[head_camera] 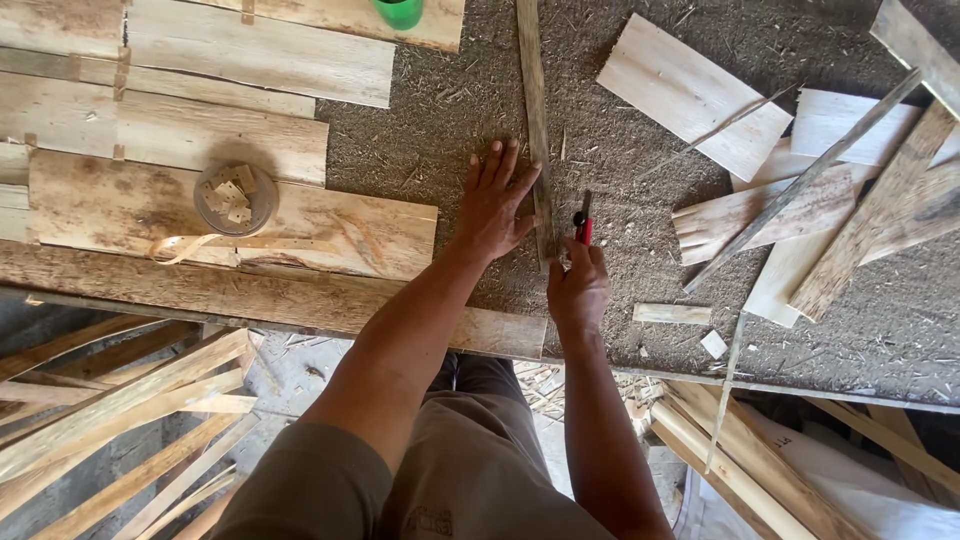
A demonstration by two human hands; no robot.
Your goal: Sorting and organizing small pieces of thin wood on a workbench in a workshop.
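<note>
1. Pressing flat with fingers spread, the left hand (493,203) is lying open on the bench (620,160), its fingertips touching the left edge of the strip (536,120).
2. The right hand (577,290) is closing around a red-and-black tool (582,226), whose tip is pointing up just beside the strip's right edge, near its lower end.
3. The strip is running narrow and nearly upright between the two hands, from the top of the view down to a point just above the right hand.
4. Planks (210,150) are lying side by side to the left of the left hand, with a round tin (235,198) of small wooden bits sitting on one of them and a curled shaving (185,246) resting just below it.
5. Offcuts (800,220) are piling up loosely to the right, well apart from the right hand; a small chip (672,313) is lying nearer.
6. A green cup (400,12) is standing at the top edge.
7. Slats (120,410) are leaning below the bench on both sides of the person's legs.
</note>
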